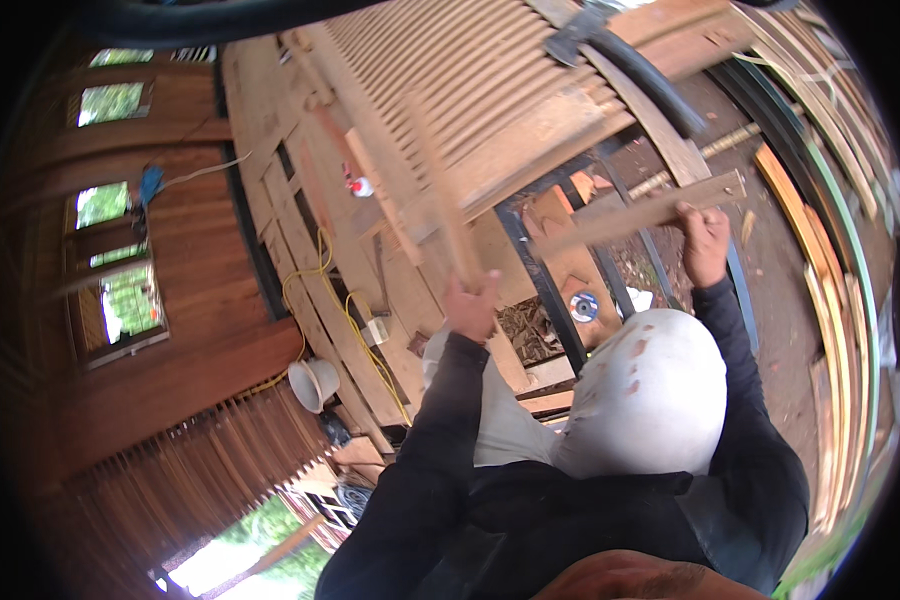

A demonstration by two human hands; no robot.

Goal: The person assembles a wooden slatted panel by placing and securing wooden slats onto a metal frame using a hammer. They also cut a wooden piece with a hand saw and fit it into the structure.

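Left hand [470, 305] clamped on blurred slat [440, 190] running toward 12 o'clock; right hand [705, 240] grips plank [640, 215] at 2 o'clock.

Single head view – fisheye, looking steeply down (tilted) at workbench [270, 120], close range.

Packages/labels/signs/screens: almost none.
One small red-and-white container [359, 186], bottle- or can-like, sits on the wooden planks [310, 215] upper centre; any label on it too small to make out. One round disc [584, 306] with a blue-and-white centre label lies below the black metal frame [540, 275], near a white scrap [638, 298]. No signs, no screens visible.
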